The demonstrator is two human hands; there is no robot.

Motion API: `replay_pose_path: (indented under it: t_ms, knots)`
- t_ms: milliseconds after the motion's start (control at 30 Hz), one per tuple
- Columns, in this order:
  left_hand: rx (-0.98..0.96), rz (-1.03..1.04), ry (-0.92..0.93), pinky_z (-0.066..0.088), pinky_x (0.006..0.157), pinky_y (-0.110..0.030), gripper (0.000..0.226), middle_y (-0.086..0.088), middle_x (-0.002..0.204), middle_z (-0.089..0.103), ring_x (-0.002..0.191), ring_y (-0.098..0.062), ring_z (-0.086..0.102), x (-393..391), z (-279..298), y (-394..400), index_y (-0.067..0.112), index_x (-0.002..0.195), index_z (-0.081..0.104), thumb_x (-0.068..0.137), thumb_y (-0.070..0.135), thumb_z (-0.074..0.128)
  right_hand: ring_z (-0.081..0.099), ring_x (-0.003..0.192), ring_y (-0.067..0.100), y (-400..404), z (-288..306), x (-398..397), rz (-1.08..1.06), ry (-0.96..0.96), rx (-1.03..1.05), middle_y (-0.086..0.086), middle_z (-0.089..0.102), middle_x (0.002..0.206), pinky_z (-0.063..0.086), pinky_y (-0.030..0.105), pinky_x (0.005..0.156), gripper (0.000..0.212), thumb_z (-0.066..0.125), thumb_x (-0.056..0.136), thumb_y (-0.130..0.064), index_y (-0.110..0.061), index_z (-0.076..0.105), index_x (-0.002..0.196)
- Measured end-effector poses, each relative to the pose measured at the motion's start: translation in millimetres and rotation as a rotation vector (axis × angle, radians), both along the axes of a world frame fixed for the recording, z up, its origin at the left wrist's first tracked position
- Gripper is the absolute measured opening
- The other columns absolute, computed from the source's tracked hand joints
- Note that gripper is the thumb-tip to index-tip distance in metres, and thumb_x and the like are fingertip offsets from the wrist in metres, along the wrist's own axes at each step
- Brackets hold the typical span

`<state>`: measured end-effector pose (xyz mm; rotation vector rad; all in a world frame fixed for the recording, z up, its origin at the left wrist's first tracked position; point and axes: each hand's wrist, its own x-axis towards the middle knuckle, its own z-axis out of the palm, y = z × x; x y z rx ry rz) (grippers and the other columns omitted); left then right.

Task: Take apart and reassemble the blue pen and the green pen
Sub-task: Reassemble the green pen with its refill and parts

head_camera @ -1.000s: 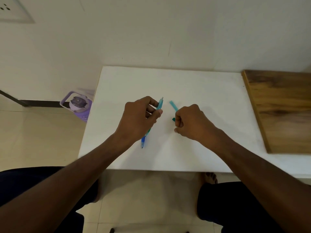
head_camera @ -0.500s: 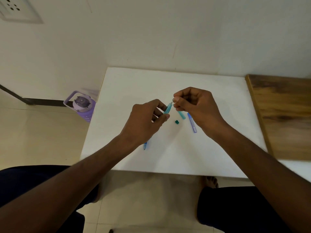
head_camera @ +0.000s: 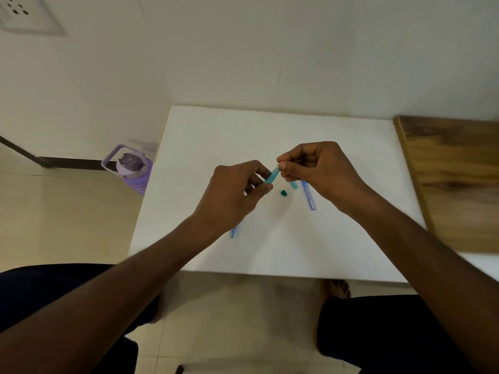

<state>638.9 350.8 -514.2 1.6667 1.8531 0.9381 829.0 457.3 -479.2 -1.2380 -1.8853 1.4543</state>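
Over a white table (head_camera: 205, 147), the left hand (head_camera: 232, 195) grips a green pen barrel (head_camera: 272, 176) while the right hand (head_camera: 321, 171) pinches its upper end.

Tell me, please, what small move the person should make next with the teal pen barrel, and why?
Probably pull the right hand gently away along the translucent teal pen barrel. Its fingertips pinch at the barrel's upper end, the left hand grips the barrel, and a small dark green cap and a blue pen piece already lie loose on the white table.
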Motion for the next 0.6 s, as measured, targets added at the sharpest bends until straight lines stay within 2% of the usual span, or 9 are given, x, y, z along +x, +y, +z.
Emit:
replay_pose_path:
  t_ms: [100,233,400,600]
  knots:
    - [0.013,0.0,-0.01,0.056,0.074,-0.013,0.015,0.022,0.079,0.073,0.08,0.005,0.07,2,1,2,0.031,0.107,0.073,0.094,0.039,0.076,0.081,0.082,0.017,3,0,3,0.0,-0.021,0.013,0.001,0.083,0.088,0.065,0.028,0.085,0.01,0.082,0.091,-0.014,-0.017,0.083,0.101]
    - [-0.002,0.003,-0.038,0.055,0.076,-0.011,0.013,0.022,0.078,0.073,0.079,0.005,0.071,3,4,2,0.032,0.105,0.072,0.094,0.038,0.076,0.081,0.086,0.022,3,4,5,0.039,0.051,-0.065,0.005,0.084,0.092,0.065,0.029,0.084,0.012,0.081,0.091,-0.011,-0.015,0.083,0.102]
    - [-0.017,-0.006,-0.11,0.063,0.071,-0.024,0.014,0.017,0.082,0.077,0.072,0.001,0.073,8,11,3,0.028,0.106,0.075,0.093,0.035,0.078,0.081,0.09,0.024,6,9,8,0.036,0.095,-0.136,0.007,0.084,0.098,0.066,0.03,0.084,0.01,0.082,0.091,-0.012,-0.017,0.084,0.099]
    - [-0.074,0.06,-0.286,0.062,0.056,-0.021,0.011,0.015,0.077,0.077,0.068,-0.006,0.076,18,11,3,0.021,0.099,0.075,0.092,0.029,0.08,0.081,0.089,0.025,0,9,7,0.025,0.144,-0.192,0.006,0.083,0.102,0.067,0.034,0.085,0.007,0.082,0.09,-0.012,-0.016,0.083,0.095]
